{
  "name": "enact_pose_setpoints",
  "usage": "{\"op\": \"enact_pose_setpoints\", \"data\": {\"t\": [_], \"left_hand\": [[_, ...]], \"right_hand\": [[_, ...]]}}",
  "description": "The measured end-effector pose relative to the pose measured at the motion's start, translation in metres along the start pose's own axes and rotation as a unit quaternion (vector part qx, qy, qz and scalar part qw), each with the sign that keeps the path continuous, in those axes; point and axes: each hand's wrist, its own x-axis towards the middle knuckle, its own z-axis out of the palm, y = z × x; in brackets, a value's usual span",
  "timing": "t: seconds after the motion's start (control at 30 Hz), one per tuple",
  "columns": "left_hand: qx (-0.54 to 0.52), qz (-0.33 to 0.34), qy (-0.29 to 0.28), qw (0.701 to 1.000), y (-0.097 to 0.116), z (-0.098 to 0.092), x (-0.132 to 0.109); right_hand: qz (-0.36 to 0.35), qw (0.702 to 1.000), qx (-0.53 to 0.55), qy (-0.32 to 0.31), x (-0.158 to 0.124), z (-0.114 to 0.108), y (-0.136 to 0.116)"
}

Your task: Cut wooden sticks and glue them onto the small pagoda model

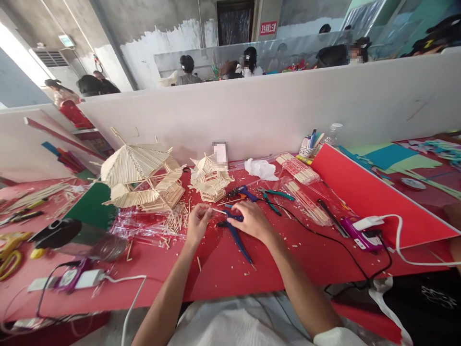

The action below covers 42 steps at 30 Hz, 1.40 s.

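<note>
My left hand [199, 222] pinches a thin wooden stick [219, 211] between thumb and fingertips. The stick's free end points toward my right hand [250, 220]. That hand is closed around part of a pair of blue-handled pliers [239, 242], whose long handle slants down toward the table's front edge. My fingers partly cover the tool. Just beyond my hands stands a small stick-built pavilion model [211, 179]. A larger pavilion model [140, 175] with a ribbed roof is left of it.
A glue gun [247, 193] and teal-handled pliers [275, 198] lie behind my right hand. Bundled sticks [306, 202] are further right, near a red board [374, 192]. Stick offcuts [178, 218] and a clear bottle [108, 246] are at left. Power strips [363, 235] trail cables.
</note>
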Motion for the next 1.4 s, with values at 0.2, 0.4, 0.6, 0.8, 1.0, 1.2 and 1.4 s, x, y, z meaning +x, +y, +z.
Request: {"op": "enact_pose_setpoints", "data": {"t": [0.2, 0.4, 0.6, 0.8, 1.0, 1.2, 1.4], "left_hand": [[0.042, 0.021, 0.034, 0.998, 0.003, -0.007, 0.002], [0.044, 0.013, 0.043, 0.998, 0.003, -0.01, 0.004], [0.019, 0.028, 0.071, 0.997, 0.001, -0.011, 0.002], [0.025, 0.082, 0.121, 0.989, 0.003, -0.006, -0.002], [0.043, 0.14, 0.171, 0.974, 0.006, -0.001, -0.007], [0.063, 0.172, 0.194, 0.964, 0.006, -0.001, -0.011], [0.077, 0.166, 0.166, 0.969, 0.006, 0.0, -0.012]], "right_hand": [[0.019, 0.986, -0.135, -0.094, -0.019, 0.01, -0.023], [0.041, 0.976, -0.168, -0.129, -0.019, 0.006, -0.026], [0.025, 0.997, -0.01, -0.077, -0.014, -0.009, -0.019], [-0.013, 0.966, 0.235, -0.103, -0.014, -0.018, -0.019], [0.014, 0.928, 0.354, -0.116, -0.014, -0.005, -0.036], [0.047, 0.905, 0.409, -0.106, -0.013, 0.008, -0.041], [0.034, 0.899, 0.426, -0.096, -0.012, 0.015, -0.04]]}}
